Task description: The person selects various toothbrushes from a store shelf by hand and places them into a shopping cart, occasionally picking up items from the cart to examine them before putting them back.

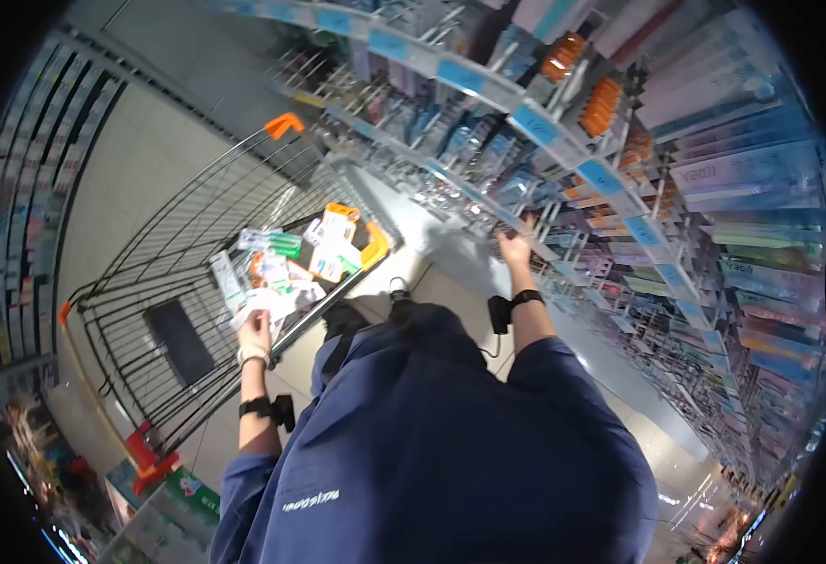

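My left hand (255, 333) is over the near side of a wire shopping cart (124, 307), fingers closed on the edge of a white package (267, 303). Beyond it in the cart lies a pile of small packages: white-and-green ones (284, 245) and a white-and-orange one (340, 222). My right hand (516, 250) reaches to the lower part of the shelf rack (488, 209), beside small hanging packs. Its thumb and a finger look apart, and nothing shows between them. The fingertips are partly lost against the rack. Both wrists wear black straps.
Hooks with orange packs (603, 105) and blue price labels (535, 122) line the tall shelf on my right. Another stocked shelf (32, 207) stands at the far left, across the aisle floor (150, 160). The cart's handle end (93, 385) faces left. A green-and-white box (192, 489) is at lower left.
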A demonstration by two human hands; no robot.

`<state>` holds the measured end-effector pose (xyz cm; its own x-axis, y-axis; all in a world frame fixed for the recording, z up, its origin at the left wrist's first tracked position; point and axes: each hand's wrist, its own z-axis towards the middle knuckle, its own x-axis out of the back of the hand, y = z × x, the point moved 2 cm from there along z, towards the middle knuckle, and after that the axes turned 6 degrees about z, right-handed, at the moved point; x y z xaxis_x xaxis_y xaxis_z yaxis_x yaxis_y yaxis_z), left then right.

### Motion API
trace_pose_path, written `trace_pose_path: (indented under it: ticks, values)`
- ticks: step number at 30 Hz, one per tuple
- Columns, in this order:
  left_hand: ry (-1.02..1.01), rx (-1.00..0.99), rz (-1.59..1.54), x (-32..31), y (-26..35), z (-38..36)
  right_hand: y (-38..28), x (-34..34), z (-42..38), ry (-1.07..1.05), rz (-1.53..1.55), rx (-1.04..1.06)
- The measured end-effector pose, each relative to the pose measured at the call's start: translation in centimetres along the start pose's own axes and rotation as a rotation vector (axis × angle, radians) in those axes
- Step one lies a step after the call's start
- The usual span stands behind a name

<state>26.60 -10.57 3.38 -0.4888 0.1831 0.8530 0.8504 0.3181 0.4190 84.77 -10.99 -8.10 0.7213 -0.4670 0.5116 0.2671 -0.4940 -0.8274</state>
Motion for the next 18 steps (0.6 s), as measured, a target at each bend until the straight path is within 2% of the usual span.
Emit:
trace_pose_path:
  ticks: [2,3,6,8,9,11,13,15,17,18]
  values:
    - [0.051,-0.049,-0.048,-0.2,0.3,-0.3,-0.7,0.3,0.6,0.112,-0.116,0.092]
    - [0.055,-0.056,-0.023,-0.2,0.2,-0.3,-0.1,-0.1,1.2,0.111,-0.027,0.037]
    - [0.079,-0.082,0.02,0.7,1.3,-0.6,-7.2,0.5,0.5,0.172,-0.047,0.059]
    - [0.063,-0.066,0.021,0.9,1.6,-0.8,-8.0,-0.3,1.9,0.173,1.373,-0.15]
    - [0.049,-0.056,0.022,0.9,1.6,-0.8,-7.7,-0.5,2.2,0.17,1.372,-0.151]
    - [0.051,-0.043,0.051,0.7,1.4,-0.6,-6.3,-0.4,2.6,0.436,-0.025,0.259]
    - [0.045,-0.034,0.01,0.6,1.1,-0.7,-6.1,-0.6,2.8,0.491,-0.069,0.286]
    - [0.007,-0.011,0.055,0.8,1.4,-0.7,-5.6,-0.8,2.6,0.471,-0.027,0.082]
    - [0.004,-0.001,0.04,1.2,2.3,-1.0,-1.3,-1.6,4.6,0.492,-0.046,0.06]
    - [0.006,0.002,0.042,1.2,2.2,-1.0,0.4,-1.5,5.5,0.394,0.269,0.085]
